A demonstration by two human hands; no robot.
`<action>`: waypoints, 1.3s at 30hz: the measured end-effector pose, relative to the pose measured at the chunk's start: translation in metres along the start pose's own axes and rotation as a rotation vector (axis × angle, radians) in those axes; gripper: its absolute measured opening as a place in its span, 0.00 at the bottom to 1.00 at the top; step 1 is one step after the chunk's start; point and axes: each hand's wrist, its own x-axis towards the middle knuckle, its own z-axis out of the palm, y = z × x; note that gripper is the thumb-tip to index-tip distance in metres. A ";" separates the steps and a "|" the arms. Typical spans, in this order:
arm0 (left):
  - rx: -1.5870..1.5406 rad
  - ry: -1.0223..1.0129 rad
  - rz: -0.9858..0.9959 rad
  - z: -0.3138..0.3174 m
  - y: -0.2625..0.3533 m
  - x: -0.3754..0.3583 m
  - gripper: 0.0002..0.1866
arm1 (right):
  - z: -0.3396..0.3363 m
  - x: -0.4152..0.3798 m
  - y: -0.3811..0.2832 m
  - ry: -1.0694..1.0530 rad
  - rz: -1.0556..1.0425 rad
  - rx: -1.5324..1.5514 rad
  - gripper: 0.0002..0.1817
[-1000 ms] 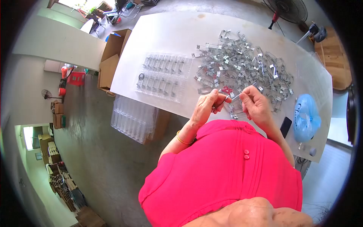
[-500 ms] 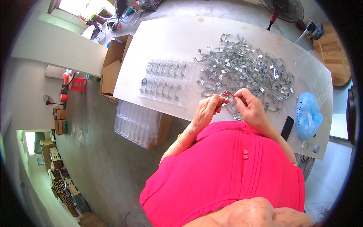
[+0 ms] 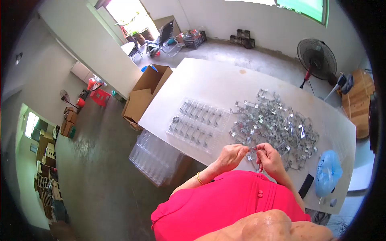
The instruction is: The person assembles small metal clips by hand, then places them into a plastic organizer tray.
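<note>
Close to the table's front edge, my left hand (image 3: 232, 157) and my right hand (image 3: 270, 160) pinch a small metal bracket (image 3: 252, 149) between them. Fingers cover most of it, so its exact shape is hard to make out. Just beyond my hands lies a big loose heap of similar silvery metal brackets (image 3: 277, 124). To the left, a clear plastic tray (image 3: 219, 141) lies flat on the white table (image 3: 209, 76), with two rows of metal brackets in its slots. A dark ring-shaped item (image 3: 175, 120) sits at the left end of the nearer row.
A blue plastic bag (image 3: 329, 172) and a black phone (image 3: 306, 185) lie to the right. Stacked clear trays (image 3: 155, 158) stand below the table's left edge, near an open cardboard box (image 3: 150, 86). A fan (image 3: 316, 60) stands behind the table.
My head view has tilted up, so the table appears lower and more of the far room shows. Both hands still hold a small metal part close together.
</note>
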 end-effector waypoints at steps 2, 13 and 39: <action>0.012 -0.019 0.009 -0.005 0.002 -0.001 0.17 | 0.004 0.001 -0.006 -0.024 0.007 -0.021 0.09; -0.079 -0.106 0.078 -0.023 -0.012 -0.002 0.18 | 0.016 0.010 -0.018 -0.103 0.206 0.393 0.10; -0.756 -0.077 -0.601 0.000 0.028 0.013 0.36 | 0.013 -0.006 0.003 0.275 -0.529 0.149 0.04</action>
